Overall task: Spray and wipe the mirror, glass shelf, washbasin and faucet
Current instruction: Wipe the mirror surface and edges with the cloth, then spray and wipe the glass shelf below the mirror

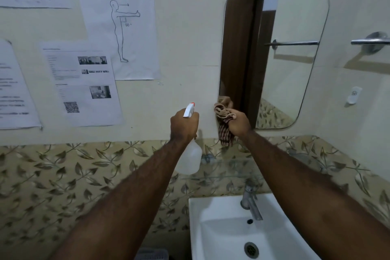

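Lowest in view sits the white ceramic washbasin [211,228], a squared bowl with smooth, glossy walls, a round metal drain [251,249] in its floor and a small overflow hole above it. At its back edge stands the faucet [250,201], a dull metal column with a spout slanting down over the bowl. Just above that, a thin clear glass shelf [228,167] juts from a band of beige tiles [63,175] patterned with leafy vines.

Two bare forearms reach up past the shelf. The left hand [184,124] is wrapped round the neck of a spray bottle [190,158] – a translucent plastic body hanging below the fist, a white trigger head with an orange nozzle tip pointing up and to the right. The right hand [238,121] is clenched on a bunched checked cloth [224,120], brown and cream, with a frayed end trailing below the knuckles. The top of the cloth lies at the lower left edge of the mirror [291,48], where its reflection shows in the glass; whether it presses on the glass I cannot tell.

The mirror is a tall frameless rectangle with rounded corners, reflecting a dark wooden door frame and a rail. On the matt cream wall to its right are a chrome towel rail [369,42] and a small white plastic hook [354,95]; to its left hang printed paper sheets [118,27] – one with an outlined standing figure, one reading "WS 14".
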